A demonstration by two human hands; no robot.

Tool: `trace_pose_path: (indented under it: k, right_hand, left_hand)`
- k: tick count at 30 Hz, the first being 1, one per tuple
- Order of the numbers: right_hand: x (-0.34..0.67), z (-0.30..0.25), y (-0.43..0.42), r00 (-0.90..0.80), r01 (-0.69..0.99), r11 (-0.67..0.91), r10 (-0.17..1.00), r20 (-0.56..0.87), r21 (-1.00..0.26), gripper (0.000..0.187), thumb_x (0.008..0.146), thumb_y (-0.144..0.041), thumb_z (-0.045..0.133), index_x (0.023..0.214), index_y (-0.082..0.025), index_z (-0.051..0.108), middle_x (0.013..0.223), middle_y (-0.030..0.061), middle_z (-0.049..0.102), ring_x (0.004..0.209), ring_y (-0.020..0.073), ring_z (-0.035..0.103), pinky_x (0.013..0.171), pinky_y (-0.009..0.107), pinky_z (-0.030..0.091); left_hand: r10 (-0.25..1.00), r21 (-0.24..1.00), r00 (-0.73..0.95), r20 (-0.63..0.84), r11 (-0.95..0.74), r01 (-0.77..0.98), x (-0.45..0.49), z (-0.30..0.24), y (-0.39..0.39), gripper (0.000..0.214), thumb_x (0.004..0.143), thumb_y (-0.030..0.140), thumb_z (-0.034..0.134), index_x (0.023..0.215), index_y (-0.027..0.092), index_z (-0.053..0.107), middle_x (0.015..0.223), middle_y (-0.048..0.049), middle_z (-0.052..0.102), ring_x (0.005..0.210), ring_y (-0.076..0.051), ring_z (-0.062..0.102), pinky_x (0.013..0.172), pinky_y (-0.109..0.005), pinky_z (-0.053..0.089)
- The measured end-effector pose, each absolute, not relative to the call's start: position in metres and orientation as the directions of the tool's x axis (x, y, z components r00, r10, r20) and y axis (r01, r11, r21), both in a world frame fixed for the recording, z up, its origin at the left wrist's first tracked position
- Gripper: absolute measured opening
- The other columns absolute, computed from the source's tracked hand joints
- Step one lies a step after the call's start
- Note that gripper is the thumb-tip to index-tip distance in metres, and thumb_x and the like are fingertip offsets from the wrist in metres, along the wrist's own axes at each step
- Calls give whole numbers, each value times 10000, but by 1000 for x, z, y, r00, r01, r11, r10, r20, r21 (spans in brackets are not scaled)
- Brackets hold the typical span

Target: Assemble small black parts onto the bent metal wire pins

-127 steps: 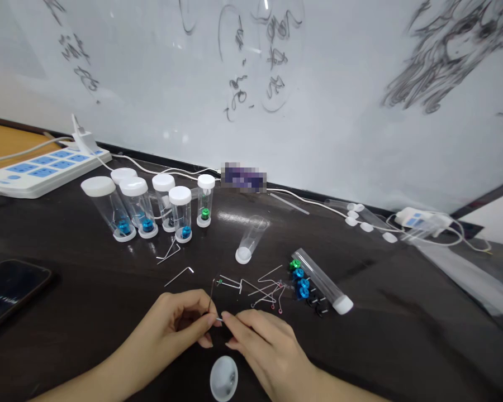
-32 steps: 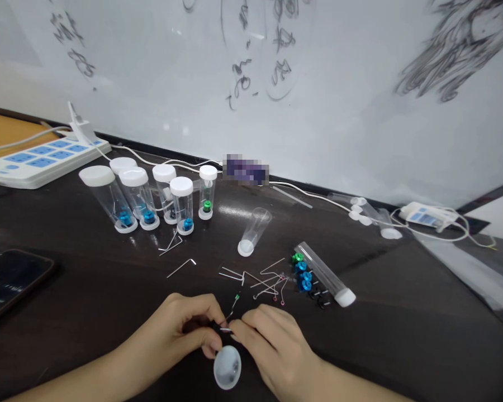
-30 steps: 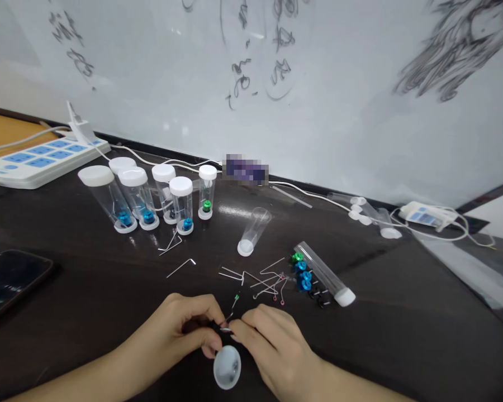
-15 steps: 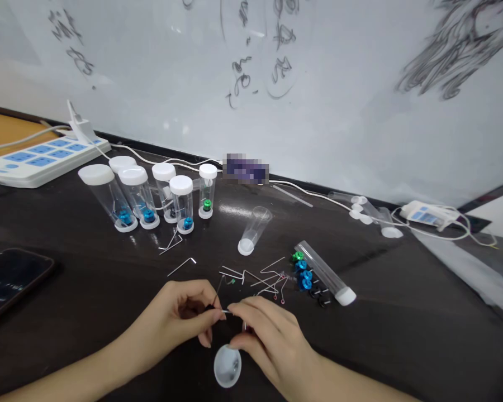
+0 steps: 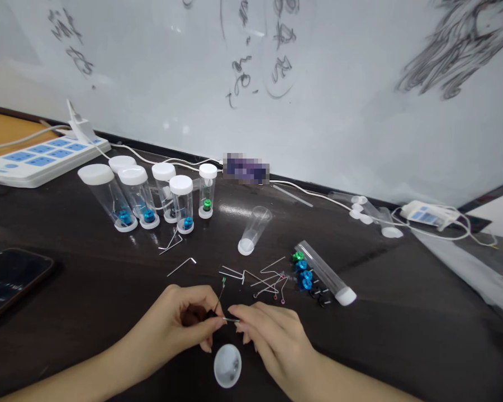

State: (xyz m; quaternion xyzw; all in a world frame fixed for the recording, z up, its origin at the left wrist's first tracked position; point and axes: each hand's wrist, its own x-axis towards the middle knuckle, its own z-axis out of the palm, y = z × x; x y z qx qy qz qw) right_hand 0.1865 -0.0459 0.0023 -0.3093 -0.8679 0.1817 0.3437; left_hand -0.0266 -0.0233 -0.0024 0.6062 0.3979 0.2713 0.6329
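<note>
My left hand (image 5: 193, 318) is closed in a pinch on a small black part (image 5: 212, 314). A thin wire with a green tip (image 5: 223, 280) stands up from that part. My right hand (image 5: 272, 335) pinches a slim silver hex key (image 5: 231, 320), whose other end reaches the left fingertips; whether it sits inside the part is hidden. Just below both hands is a white cap (image 5: 227, 365) with small dark bits in it. Beyond them lie loose hex keys (image 5: 231, 272) and several bent wires with small ringed ends (image 5: 275, 296).
Capped clear tubes (image 5: 182, 201) holding blue, green or dark parts stand at back left. A clear tube (image 5: 324, 271) lies at right beside blue parts (image 5: 305, 279). Another tube (image 5: 255, 229) is in the middle. A phone (image 5: 12, 285) and power strip (image 5: 46, 162) are at left.
The green-tipped wire has swung upward above my left hand. My right fingers have shifted slightly right and down along the hex key, away from the white cap's rim.
</note>
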Motion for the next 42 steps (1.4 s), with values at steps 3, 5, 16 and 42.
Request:
trace_pose_path:
  k: [3, 5, 16, 42]
  right_hand:
    - [186, 4, -45, -606, 401, 737, 659, 445, -545, 249, 964, -93, 402, 1159, -132, 551, 746, 27, 628, 642, 133, 593, 600, 247, 524]
    - [185, 5, -45, -597, 414, 727, 671, 440, -547, 221, 967, -104, 419, 1122, -140, 571, 751, 24, 626, 647, 130, 593, 604, 242, 515]
    - [188, -3, -48, -596, 506, 745, 666, 449, -435, 247, 954, -90, 458, 1160, -146, 584, 898, 71, 647, 765, 174, 594, 688, 313, 516]
    - [183, 4, -46, -590, 556, 729, 685, 428, -400, 196, 959, -119, 449, 874, -149, 623, 761, 52, 600, 687, 167, 490, 619, 294, 410]
  left_hand:
    - [828, 984, 537, -158, 86, 157, -27, -2, -24, 209, 811, 345, 648, 753, 144, 655, 619, 6, 645, 552, -128, 639, 542, -220, 525]
    - [826, 985, 540, -160, 100, 139, -27, -2, -23, 202, 807, 337, 654, 755, 141, 657, 623, 6, 645, 551, -126, 636, 548, -224, 528]
    - [807, 970, 552, -211, 240, 19, -28, -7, -19, 174, 782, 291, 697, 745, 134, 633, 571, 32, 629, 501, -100, 626, 511, -189, 506]
    - [791, 976, 577, -202, 213, 50, -30, -8, -21, 194, 787, 320, 688, 753, 134, 645, 571, 6, 647, 494, -132, 648, 501, -215, 509]
